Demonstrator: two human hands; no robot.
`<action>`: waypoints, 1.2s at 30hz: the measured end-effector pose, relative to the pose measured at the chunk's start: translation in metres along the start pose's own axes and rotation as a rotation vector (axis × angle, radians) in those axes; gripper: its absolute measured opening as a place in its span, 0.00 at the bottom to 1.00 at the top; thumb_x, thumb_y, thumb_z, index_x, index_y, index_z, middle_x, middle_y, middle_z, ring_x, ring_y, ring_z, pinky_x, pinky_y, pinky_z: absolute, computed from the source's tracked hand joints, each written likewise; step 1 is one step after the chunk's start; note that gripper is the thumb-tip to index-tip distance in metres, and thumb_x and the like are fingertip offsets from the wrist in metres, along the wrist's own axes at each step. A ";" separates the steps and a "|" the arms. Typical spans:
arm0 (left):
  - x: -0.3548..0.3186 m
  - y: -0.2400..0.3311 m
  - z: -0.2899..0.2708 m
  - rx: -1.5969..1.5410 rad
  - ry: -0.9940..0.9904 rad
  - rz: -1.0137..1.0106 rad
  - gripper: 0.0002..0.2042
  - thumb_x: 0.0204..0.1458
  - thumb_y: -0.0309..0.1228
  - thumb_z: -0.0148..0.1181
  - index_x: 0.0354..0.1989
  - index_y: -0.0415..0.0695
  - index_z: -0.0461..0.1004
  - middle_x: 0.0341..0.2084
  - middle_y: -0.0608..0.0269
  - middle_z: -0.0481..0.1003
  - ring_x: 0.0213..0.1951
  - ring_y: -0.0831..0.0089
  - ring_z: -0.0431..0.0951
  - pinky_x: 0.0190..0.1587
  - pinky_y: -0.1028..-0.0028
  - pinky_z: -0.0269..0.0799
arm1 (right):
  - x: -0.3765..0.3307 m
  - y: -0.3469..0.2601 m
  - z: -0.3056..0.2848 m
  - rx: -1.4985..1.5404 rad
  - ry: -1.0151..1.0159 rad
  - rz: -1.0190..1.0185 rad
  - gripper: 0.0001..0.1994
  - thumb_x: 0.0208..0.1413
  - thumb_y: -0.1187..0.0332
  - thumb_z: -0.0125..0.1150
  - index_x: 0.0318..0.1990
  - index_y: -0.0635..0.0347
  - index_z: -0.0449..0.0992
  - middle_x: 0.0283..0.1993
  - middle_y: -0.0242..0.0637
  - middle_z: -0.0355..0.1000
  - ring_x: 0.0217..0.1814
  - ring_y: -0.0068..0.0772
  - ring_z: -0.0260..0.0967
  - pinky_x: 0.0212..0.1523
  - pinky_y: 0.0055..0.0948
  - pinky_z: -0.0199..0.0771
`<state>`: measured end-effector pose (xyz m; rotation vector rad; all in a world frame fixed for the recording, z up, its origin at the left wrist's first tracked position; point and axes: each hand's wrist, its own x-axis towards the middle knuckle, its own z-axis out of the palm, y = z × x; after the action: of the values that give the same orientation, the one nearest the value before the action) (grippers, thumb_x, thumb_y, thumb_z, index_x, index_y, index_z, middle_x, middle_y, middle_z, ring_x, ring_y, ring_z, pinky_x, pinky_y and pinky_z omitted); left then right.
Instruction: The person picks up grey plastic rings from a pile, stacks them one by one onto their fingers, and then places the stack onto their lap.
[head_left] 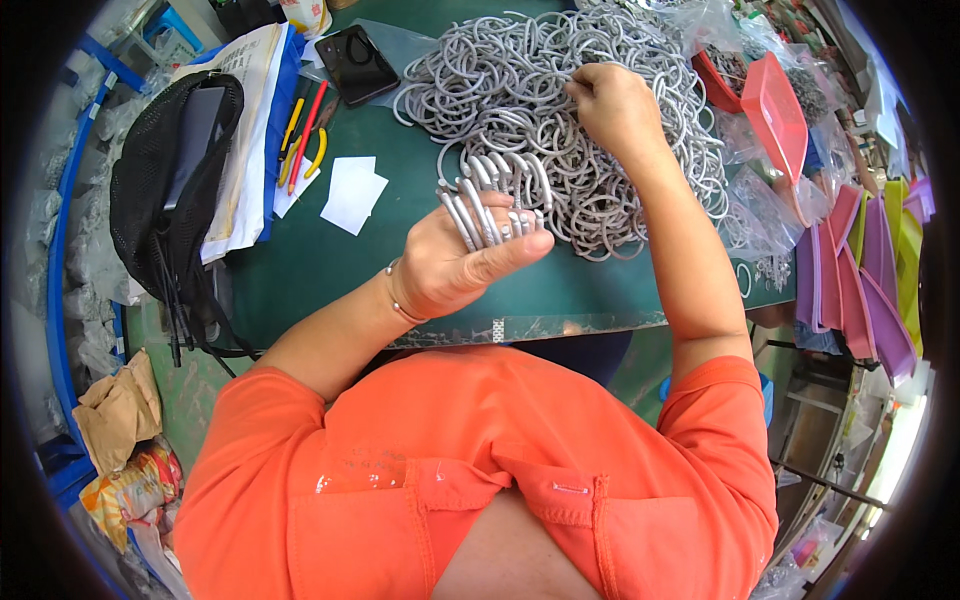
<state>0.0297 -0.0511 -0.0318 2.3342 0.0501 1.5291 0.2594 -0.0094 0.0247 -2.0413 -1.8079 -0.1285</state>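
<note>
A large heap of grey, C-shaped metal rings lies on the green table. My left hand, at the heap's near left side, is closed around a row of several grey rings; they stand side by side between its fingers and thumb. On its wrist is a thin bracelet. My right hand reaches over the upper right part of the heap. Its fingers are curled and pinched together down among the rings, and whatever is between the fingertips is hidden.
Left of the heap lie a dark phone, white paper slips, a red pen and yellow-handled pliers. A black mesh bag sits farther left. On the right are a red plastic tray and purple and pink strips.
</note>
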 end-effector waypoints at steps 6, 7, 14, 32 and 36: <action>-0.001 -0.003 0.001 0.023 0.084 -0.120 0.31 0.45 0.15 0.59 0.60 0.43 0.58 0.33 0.56 0.79 0.36 0.65 0.80 0.44 0.73 0.73 | -0.041 -0.008 0.010 0.227 0.155 -0.201 0.08 0.54 0.68 0.55 0.27 0.63 0.70 0.30 0.45 0.68 0.32 0.53 0.67 0.33 0.46 0.67; -0.001 -0.001 0.000 -0.035 0.120 -0.252 0.32 0.45 0.15 0.59 0.61 0.42 0.56 0.33 0.56 0.79 0.36 0.67 0.80 0.45 0.74 0.73 | -0.040 -0.008 0.012 0.311 0.158 -0.176 0.09 0.54 0.68 0.55 0.27 0.64 0.70 0.29 0.46 0.70 0.31 0.53 0.67 0.33 0.44 0.68; 0.009 -0.002 0.000 -0.576 0.415 -0.875 0.34 0.48 0.14 0.57 0.64 0.42 0.52 0.35 0.59 0.76 0.38 0.74 0.77 0.46 0.77 0.71 | -0.004 0.004 -0.004 0.720 -0.254 0.300 0.15 0.62 0.63 0.45 0.27 0.62 0.69 0.17 0.30 0.66 0.18 0.19 0.57 0.21 0.22 0.59; 0.019 0.003 0.022 -1.003 0.529 -1.004 0.34 0.47 0.14 0.58 0.63 0.37 0.51 0.37 0.58 0.76 0.37 0.76 0.77 0.43 0.78 0.74 | -0.108 -0.048 0.006 0.434 0.271 -0.343 0.09 0.41 0.78 0.64 0.32 0.60 0.73 0.29 0.36 0.67 0.27 0.39 0.69 0.24 0.32 0.68; 0.017 0.008 0.021 -0.874 0.490 -0.970 0.35 0.45 0.16 0.62 0.63 0.38 0.52 0.37 0.58 0.76 0.35 0.77 0.77 0.41 0.79 0.74 | -0.119 -0.044 0.016 0.485 0.241 -0.362 0.12 0.45 0.79 0.62 0.39 0.61 0.70 0.36 0.37 0.68 0.35 0.35 0.71 0.30 0.28 0.72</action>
<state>0.0544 -0.0604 -0.0223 0.9603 0.4528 1.1761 0.1947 -0.1110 -0.0192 -1.3041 -1.8187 -0.0300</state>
